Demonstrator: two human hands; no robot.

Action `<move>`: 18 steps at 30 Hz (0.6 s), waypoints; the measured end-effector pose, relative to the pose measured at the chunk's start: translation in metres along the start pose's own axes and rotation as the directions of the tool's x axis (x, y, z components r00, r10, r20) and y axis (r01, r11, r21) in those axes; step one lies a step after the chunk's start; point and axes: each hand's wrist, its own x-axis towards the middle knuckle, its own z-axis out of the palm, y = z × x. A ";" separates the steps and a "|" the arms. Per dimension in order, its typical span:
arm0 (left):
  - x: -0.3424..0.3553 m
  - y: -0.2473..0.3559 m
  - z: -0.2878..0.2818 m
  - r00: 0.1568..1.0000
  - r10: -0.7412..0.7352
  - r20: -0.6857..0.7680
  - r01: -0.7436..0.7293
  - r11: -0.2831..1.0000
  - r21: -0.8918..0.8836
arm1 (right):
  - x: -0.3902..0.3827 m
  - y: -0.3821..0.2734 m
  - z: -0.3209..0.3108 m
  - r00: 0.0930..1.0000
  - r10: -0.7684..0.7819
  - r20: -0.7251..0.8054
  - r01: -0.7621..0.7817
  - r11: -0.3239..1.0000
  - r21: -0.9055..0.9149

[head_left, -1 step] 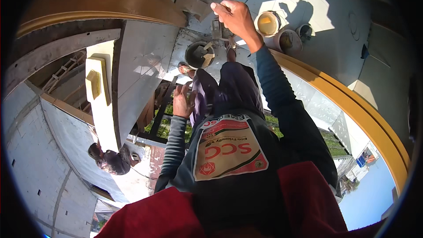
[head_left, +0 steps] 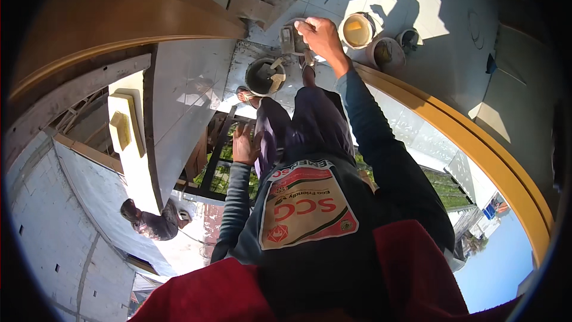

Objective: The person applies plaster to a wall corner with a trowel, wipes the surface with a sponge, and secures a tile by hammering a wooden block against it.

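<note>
My right hand (head_left: 322,39) is raised over the floor beside a grey container with a tool in it (head_left: 287,37), fingers curled; whatever they hold, if anything, is hidden. My left hand (head_left: 244,143) hangs beside my purple-trousered leg with its fingers slightly bent and apart, holding nothing I can see. Left of my feet stands a dark bucket (head_left: 260,83) of grey material, pale pieces sticking out of it. A yellow float (head_left: 122,131) lies on a white sunlit ledge at the left.
Several buckets (head_left: 384,53) stand at upper right beyond a curved orange frame (head_left: 453,119). Boards (head_left: 256,9) lie at the top. A dark grille (head_left: 208,161) over greenery is below left of my legs. Another person (head_left: 152,220) crouches at lower left.
My right hand has come down and slightly right in the view, showing more of the grey container beside it. The whole scene has shifted a little.
</note>
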 end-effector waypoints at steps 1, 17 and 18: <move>-0.004 -0.009 0.017 0.953 -0.196 0.230 0.184 0.980 0.075 | -0.007 0.075 0.004 0.987 0.154 -0.055 -0.160 0.979 -0.129; -0.005 -0.033 0.127 0.689 -0.604 0.401 0.602 0.784 0.147 | -0.003 0.519 -0.053 0.804 0.579 -0.132 -0.592 0.764 -0.256; -0.012 -0.037 0.136 0.649 -0.639 0.414 0.700 0.714 0.003 | 0.003 0.545 -0.062 0.777 0.584 -0.235 -0.630 0.723 -0.285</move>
